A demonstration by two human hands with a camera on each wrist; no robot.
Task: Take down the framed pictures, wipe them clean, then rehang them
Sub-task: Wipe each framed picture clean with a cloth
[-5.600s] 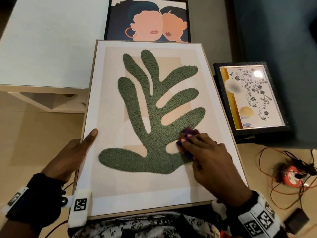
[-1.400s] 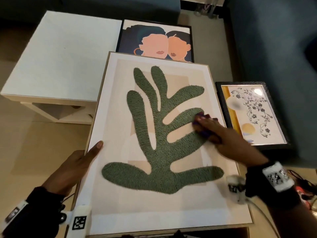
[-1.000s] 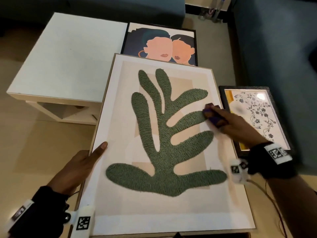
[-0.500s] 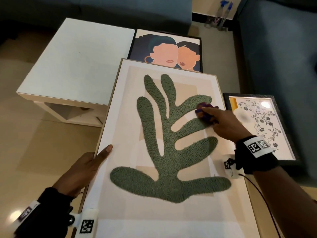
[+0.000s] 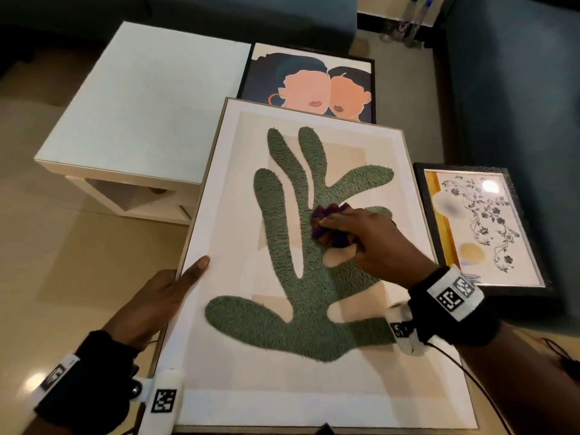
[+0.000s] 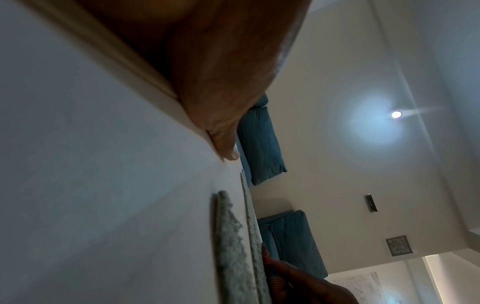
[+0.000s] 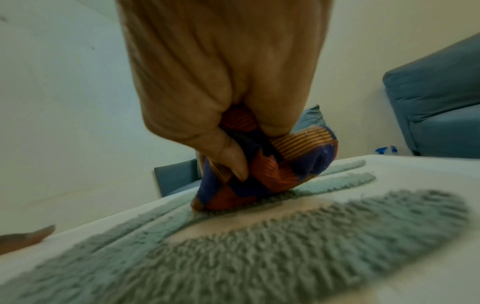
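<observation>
A large light-framed picture (image 5: 219, 387) with a raised green leaf shape (image 5: 292, 271) lies flat in front of me. My right hand (image 5: 361, 237) grips a bunched purple and orange cloth (image 5: 326, 224) and presses it on the middle of the leaf; the right wrist view shows the cloth (image 7: 272, 164) squeezed between thumb and fingers against the green pile (image 7: 259, 246). My left hand (image 5: 163, 296) holds the picture's left edge, thumb straight on the white border; its other fingers are hidden under the frame. The left wrist view shows that thumb (image 6: 226, 98) lying along the frame edge.
A black-framed picture of two faces (image 5: 314, 83) lies beyond the large one. A small black-framed floral picture (image 5: 480, 227) lies to its right. A white low table (image 5: 141, 105) stands at the left, blue sofas (image 5: 518, 89) at right and back. Wires (image 5: 558, 356) lie at lower right.
My right hand has swept the cloth from the picture's right side leftward to the middle of the leaf. The left hand has stayed on the left edge. The head view has tilted up a little.
</observation>
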